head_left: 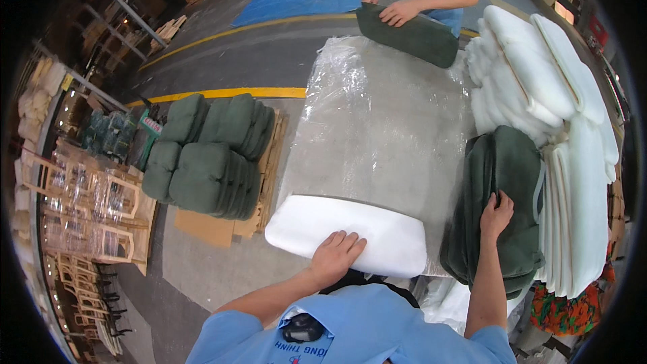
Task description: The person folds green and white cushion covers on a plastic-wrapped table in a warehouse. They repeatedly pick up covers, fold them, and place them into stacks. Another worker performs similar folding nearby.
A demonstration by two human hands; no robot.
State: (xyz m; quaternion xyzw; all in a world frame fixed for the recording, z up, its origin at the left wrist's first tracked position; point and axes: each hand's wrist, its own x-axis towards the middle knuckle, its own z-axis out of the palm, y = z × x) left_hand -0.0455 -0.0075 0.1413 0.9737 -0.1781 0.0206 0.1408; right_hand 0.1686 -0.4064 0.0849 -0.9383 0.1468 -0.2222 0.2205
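A white foam cushion pad (pixel 350 229) lies at the near edge of a plastic-covered table (pixel 384 121). My left hand (pixel 335 253) rests flat on its front edge, fingers spread. My right hand (pixel 497 214) presses on top of a pile of dark green fabric covers (pixel 502 209) at the table's right side, fingers curled into the cloth; whether it grips a cover I cannot tell for sure.
White foam pads (pixel 546 94) are stacked high to the right. Across the table a person in blue handles a green cushion (pixel 411 35). Finished green cushions (pixel 209 155) sit piled on cardboard on the floor at left, beside wooden chair frames (pixel 87 209).
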